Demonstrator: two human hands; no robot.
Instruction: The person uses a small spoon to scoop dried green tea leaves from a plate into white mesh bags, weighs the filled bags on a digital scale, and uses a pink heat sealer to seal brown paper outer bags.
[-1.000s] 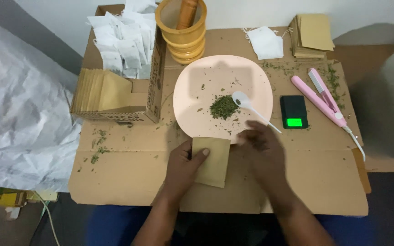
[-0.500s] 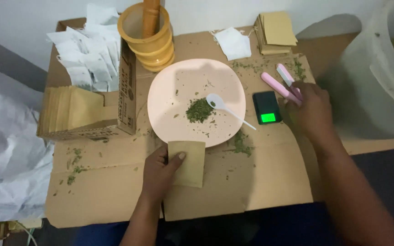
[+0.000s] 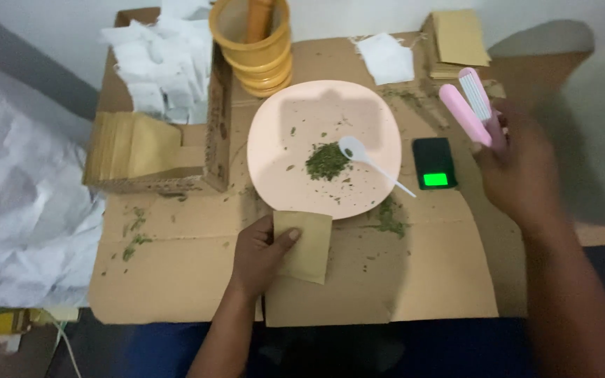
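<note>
On the flat brown cardboard-covered table (image 3: 176, 273), a round pale pink plate (image 3: 295, 119) is carrying a small heap of green dried herb (image 3: 325, 160). At its six o'clock, the left hand (image 3: 259, 255) is pinning a small tan paper pouch (image 3: 308, 245), apparently unsealed. At three o'clock, the right hand (image 3: 519, 175) is lifting a pink clamp-style heat sealer (image 3: 472, 106), grip wrapped around its handle; sealing looks not yet done.
</note>
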